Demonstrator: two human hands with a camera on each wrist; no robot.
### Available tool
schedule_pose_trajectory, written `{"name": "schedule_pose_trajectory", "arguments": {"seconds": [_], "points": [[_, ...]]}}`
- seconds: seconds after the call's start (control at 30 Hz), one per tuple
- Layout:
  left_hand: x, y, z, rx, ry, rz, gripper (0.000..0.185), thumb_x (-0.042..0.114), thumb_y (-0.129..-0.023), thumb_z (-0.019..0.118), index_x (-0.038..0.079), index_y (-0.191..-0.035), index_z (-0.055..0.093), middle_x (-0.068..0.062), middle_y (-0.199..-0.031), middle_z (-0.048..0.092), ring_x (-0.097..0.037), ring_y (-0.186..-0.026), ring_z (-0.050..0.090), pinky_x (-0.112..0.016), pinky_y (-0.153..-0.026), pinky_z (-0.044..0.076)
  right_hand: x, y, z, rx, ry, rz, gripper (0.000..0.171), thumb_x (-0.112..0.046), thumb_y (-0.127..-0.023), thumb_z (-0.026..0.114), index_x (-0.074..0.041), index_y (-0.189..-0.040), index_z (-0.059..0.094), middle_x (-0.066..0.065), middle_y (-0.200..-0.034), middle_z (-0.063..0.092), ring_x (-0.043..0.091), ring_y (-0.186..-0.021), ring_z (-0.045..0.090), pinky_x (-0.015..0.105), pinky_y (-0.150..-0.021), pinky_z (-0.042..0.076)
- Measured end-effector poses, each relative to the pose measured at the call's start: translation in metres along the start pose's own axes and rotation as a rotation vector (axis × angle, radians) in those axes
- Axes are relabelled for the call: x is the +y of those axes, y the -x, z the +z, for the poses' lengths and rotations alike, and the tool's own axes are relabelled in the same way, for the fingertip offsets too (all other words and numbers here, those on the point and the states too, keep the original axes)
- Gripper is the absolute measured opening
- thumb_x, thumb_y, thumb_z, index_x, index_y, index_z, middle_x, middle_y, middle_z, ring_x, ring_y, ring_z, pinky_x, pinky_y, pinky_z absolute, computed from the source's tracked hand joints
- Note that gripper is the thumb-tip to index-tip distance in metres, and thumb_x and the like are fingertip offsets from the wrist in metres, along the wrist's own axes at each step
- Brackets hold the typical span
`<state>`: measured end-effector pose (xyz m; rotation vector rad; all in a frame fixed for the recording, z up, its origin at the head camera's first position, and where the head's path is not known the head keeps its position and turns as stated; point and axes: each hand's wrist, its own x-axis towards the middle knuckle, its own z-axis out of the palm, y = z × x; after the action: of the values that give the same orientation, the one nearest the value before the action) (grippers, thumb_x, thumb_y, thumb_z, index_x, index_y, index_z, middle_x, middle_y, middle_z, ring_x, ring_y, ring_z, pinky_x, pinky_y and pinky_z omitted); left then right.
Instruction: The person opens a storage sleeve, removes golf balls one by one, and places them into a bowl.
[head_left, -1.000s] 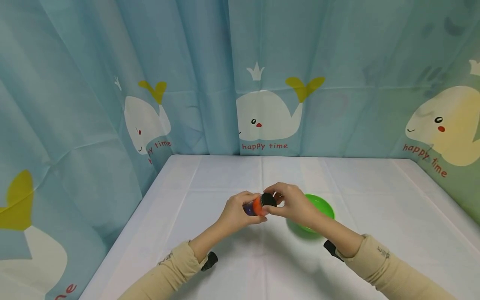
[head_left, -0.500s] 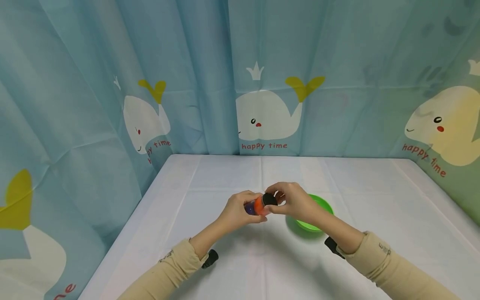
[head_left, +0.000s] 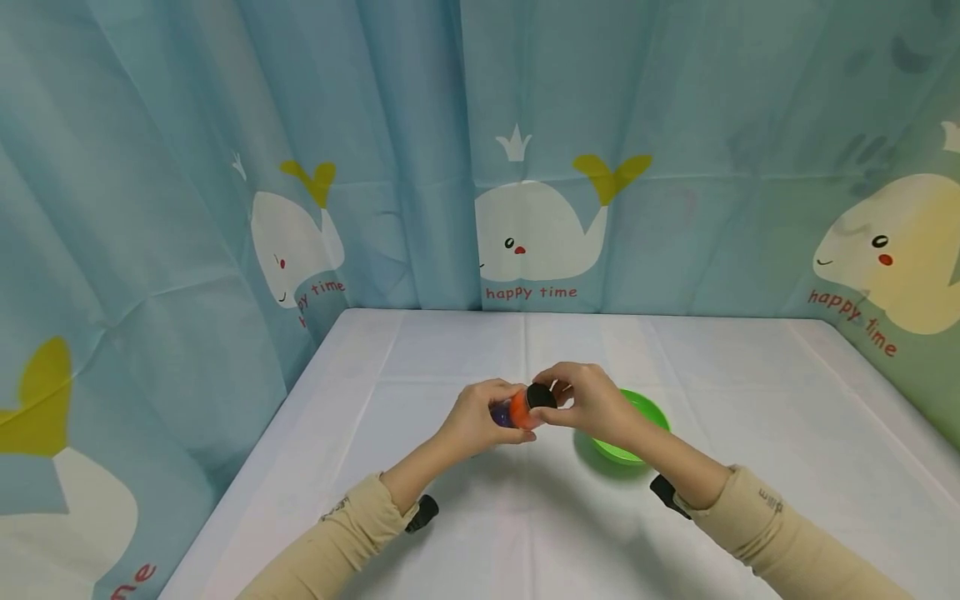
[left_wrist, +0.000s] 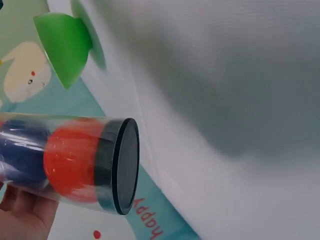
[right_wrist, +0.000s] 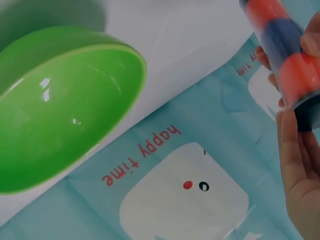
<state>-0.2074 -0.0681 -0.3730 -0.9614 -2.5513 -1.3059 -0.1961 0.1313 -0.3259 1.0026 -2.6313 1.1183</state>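
A clear tube (left_wrist: 72,160) packed with orange and dark blue balls is held up over the table, its black lid (head_left: 541,397) facing right in the head view. My left hand (head_left: 476,417) grips the tube round its body, thumb on the near side. At the lid end, my right hand (head_left: 588,402) pinches the black lid between thumb and fingers. The right wrist view shows orange balls (right_wrist: 298,77) on either side of a blue ball (right_wrist: 281,37) inside. My palm covers part of the tube in the head view.
A green bowl (right_wrist: 75,115) stands on the white-covered table (head_left: 420,350), partly behind my right forearm. A blue whale-print curtain (head_left: 420,167) closes off the back and sides. Small black devices (head_left: 423,513) sit under both sleeve cuffs.
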Motion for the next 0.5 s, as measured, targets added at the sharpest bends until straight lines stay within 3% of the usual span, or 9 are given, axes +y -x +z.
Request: {"name": "schedule_pose_trajectory", "arguments": {"seconds": [0.17, 0.3, 0.5], "points": [[-0.0031, 0.0015, -0.0018, -0.037, 0.085, -0.059, 0.053, 0.013, -0.068, 0.084, 0.002, -0.117, 0.066, -0.010, -0.108, 0.068, -0.021, -0.095, 0.064, -0.021, -0.083, 0.053, 0.0036, 0.0003, -0.0029, -0.035, -0.019, 0.000, 0.029, -0.009, -0.078, 0.075, 0.006, -0.102, 0.066, 0.014, -0.096, 0.069, 0.013, -0.075, 0.063, 0.027, -0.072, 0.057], [-0.0011, 0.0026, -0.0023, -0.024, 0.121, -0.110, 0.055, 0.014, -0.069, 0.084, 0.003, -0.119, 0.065, -0.011, -0.113, 0.067, -0.023, -0.097, 0.065, -0.022, -0.083, 0.054, 0.0031, 0.0000, -0.0019, 0.003, -0.036, 0.033, 0.028, -0.010, -0.079, 0.075, 0.004, -0.101, 0.066, 0.013, -0.095, 0.069, 0.016, -0.078, 0.065, 0.027, -0.073, 0.057], [-0.0003, 0.0023, -0.0015, 0.006, 0.162, -0.128, 0.055, 0.012, -0.069, 0.083, 0.004, -0.121, 0.064, -0.013, -0.112, 0.066, -0.026, -0.101, 0.064, -0.027, -0.087, 0.054, 0.0022, -0.0003, -0.0027, 0.043, -0.092, 0.073, 0.027, -0.007, -0.078, 0.075, 0.004, -0.100, 0.065, 0.014, -0.095, 0.068, 0.018, -0.080, 0.066, 0.025, -0.072, 0.057]]}}
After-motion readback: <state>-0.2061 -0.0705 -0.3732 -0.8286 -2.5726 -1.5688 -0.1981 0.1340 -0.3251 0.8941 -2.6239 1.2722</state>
